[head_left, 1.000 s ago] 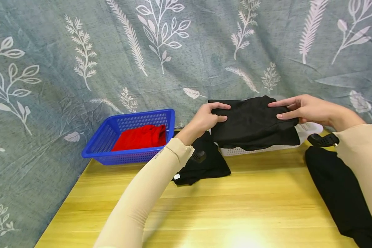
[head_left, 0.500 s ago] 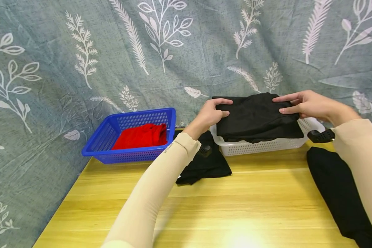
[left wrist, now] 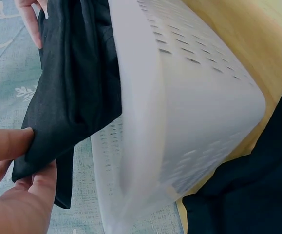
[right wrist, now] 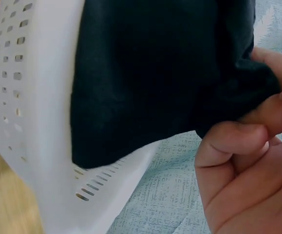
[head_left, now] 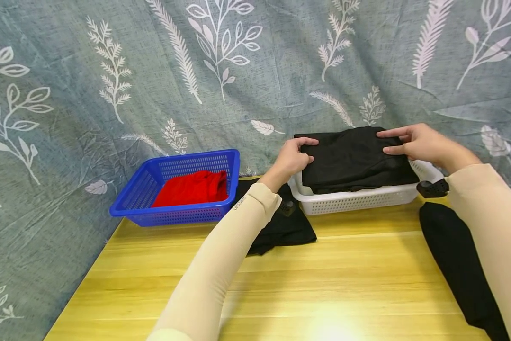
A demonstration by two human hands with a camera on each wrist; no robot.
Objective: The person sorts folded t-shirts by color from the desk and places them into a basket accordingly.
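Note:
A folded black garment (head_left: 353, 163) lies level at the mouth of the white basket (head_left: 362, 201), held at both ends. My left hand (head_left: 290, 158) pinches its left end; the left wrist view shows the thumb on one face of the black cloth (left wrist: 72, 83) and fingers beneath. At the other end my right hand (head_left: 425, 144) grips it, and in the right wrist view the fingers (right wrist: 233, 141) curl around a bunched edge. Part of the basket's rim shows past the garment's sides. Most of the basket's inside is hidden under the cloth.
A blue basket (head_left: 174, 215) with a folded red garment (head_left: 191, 189) stands at the left. Another black garment (head_left: 285, 232) lies on the wooden table (head_left: 323, 279) between the baskets, partly behind my left sleeve. More black cloth (head_left: 455, 260) lies at the right, and a patterned curtain (head_left: 281, 71) hangs behind.
Both hands have shifted the folded garment slightly right and away from me over the white basket. More of the basket's front wall and left rim shows now.

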